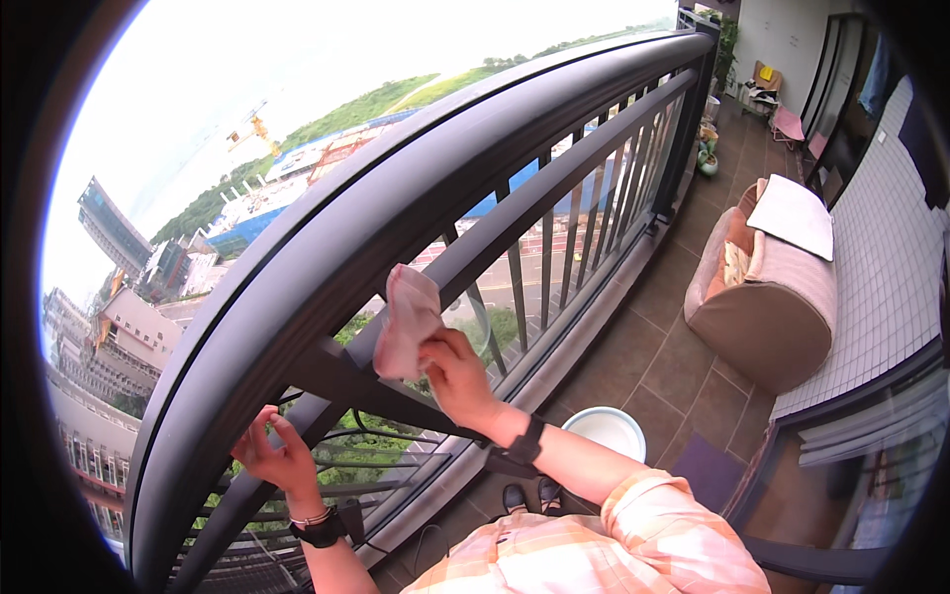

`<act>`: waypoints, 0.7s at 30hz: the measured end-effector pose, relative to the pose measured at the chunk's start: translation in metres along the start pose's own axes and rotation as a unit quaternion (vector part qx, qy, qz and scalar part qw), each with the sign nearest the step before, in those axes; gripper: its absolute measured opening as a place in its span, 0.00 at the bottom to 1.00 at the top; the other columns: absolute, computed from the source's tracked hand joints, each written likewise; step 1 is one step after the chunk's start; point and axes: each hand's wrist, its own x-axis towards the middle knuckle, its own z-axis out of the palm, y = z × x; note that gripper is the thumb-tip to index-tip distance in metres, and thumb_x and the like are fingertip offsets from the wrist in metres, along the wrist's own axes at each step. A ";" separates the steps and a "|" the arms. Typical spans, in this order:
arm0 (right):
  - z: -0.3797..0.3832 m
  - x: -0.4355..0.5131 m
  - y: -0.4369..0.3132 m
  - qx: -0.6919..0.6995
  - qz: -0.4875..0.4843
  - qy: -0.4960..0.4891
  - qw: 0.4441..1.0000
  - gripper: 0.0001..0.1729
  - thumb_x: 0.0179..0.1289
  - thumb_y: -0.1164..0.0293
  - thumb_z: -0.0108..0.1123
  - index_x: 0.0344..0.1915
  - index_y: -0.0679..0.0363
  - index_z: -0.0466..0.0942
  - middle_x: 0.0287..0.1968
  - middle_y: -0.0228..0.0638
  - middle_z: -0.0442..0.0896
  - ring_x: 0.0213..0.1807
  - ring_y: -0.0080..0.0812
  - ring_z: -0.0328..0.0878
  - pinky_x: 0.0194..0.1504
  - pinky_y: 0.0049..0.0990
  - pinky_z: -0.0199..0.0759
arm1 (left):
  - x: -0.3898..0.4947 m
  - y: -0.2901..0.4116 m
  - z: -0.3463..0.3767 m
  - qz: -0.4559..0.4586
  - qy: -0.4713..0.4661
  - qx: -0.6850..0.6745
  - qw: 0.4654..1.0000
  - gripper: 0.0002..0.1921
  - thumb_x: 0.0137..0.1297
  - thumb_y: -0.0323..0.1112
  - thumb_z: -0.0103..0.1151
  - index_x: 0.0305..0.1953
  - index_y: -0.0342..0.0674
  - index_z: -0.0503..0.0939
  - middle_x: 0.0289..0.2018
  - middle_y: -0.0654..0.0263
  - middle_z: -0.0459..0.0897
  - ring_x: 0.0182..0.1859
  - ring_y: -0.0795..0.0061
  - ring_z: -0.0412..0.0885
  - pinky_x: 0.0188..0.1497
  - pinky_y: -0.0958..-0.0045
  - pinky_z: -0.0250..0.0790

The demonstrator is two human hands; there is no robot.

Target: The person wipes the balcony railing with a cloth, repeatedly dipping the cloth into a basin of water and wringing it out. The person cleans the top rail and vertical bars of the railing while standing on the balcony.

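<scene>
My right hand (460, 375) pinches a pale pink-and-white cloth (407, 323), which lies against the lower rail (564, 160) of a dark metal balcony railing beside a post. The cloth hides part of that rail. Further left, my left hand (278, 453) is at the inner side of the thick rounded handrail (356, 215), its fingers bent and apart with no object visible in them. Whether its fingertips touch the metal is hard to tell. Both wrists wear dark bands. Upright bars and glass panels (519, 252) fill the railing below.
A white basin (608, 431) with a blue rim stands on the tiled floor (623, 349) near my feet. Against the tiled wall is a padded pet house (764, 319) with a white cloth (793, 215) on top. Potted plants (707, 160) and a pink folding stool (788, 125) stand farther along.
</scene>
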 end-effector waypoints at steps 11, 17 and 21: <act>-0.130 -0.096 0.066 0.403 0.454 0.083 0.790 0.17 0.75 0.67 0.44 0.57 0.64 0.70 0.48 0.38 0.81 0.46 0.31 0.80 0.49 0.32 0.76 | -0.040 0.092 0.004 0.052 -0.196 -0.535 0.820 0.08 0.47 0.16 0.54 0.30 0.34 0.74 0.26 0.57 0.79 0.29 0.56 0.79 0.30 0.65 0.72; -0.177 -0.191 0.107 0.146 0.536 0.176 0.812 0.15 0.70 0.74 0.45 0.50 0.68 0.75 0.43 0.37 0.83 0.44 0.26 0.79 0.47 0.27 0.71 | -0.116 0.136 0.089 0.040 -0.459 -0.553 0.694 0.01 0.56 0.23 0.57 0.31 0.33 0.78 0.26 0.56 0.81 0.29 0.60 0.82 0.32 0.69 0.72; -0.198 -0.280 0.130 -0.080 0.630 0.291 0.715 0.09 0.64 0.73 0.49 0.35 0.67 0.76 0.30 0.37 0.80 0.32 0.30 0.76 0.35 0.34 0.69 | -0.174 0.151 0.127 0.043 -0.589 -0.487 0.644 0.04 0.58 0.29 0.56 0.32 0.36 0.78 0.25 0.55 0.82 0.28 0.56 0.81 0.32 0.63 0.72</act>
